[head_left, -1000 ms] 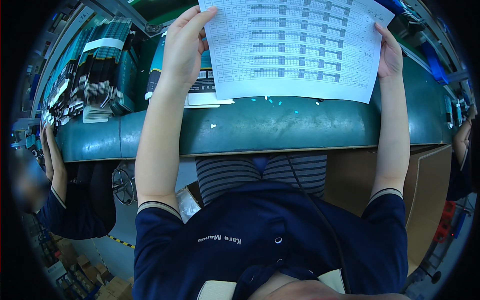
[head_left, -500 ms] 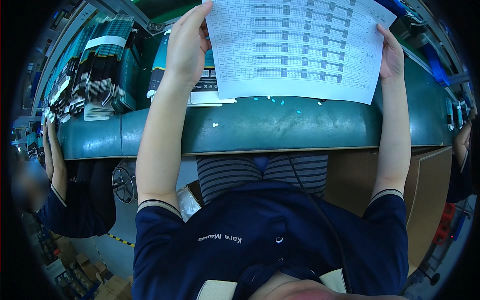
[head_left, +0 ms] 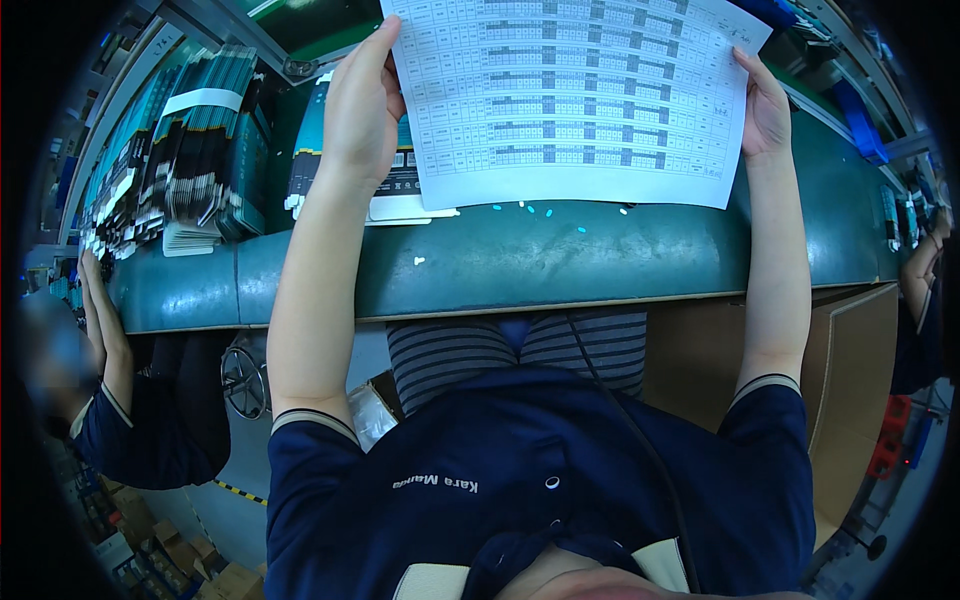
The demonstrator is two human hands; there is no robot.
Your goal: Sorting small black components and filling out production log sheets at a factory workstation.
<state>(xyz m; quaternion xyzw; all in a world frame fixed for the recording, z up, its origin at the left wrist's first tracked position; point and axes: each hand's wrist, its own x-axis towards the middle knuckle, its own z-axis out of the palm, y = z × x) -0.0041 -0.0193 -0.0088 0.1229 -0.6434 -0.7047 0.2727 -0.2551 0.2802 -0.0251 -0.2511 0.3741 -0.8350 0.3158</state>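
Observation:
A white paper sheet (head_left: 575, 185) printed with rows of table cells is held up above the green workbench (head_left: 480, 270). My left hand (head_left: 362, 110) grips its left edge, thumb at the front and the other fingers partly hidden. On the right edge, my right hand (head_left: 765, 110) pinches the sheet with the thumb over its face. Behind my left wrist lie flat teal and black printed cartons (head_left: 400, 180), partly covered by my arm and the paper.
Banded stacks of folded teal and black cartons (head_left: 205, 140) stand at the left. Small blue and white bits (head_left: 535, 210) dot the bench. An open cardboard box (head_left: 850, 380) sits below the bench at the right. Another person (head_left: 140, 410) works at far left, and an arm (head_left: 920, 265) shows at far right.
The sheet and both hands appear slightly further left in the picture, and the bench and carton stacks have shifted a little too. Both hands keep their hold on the paper.

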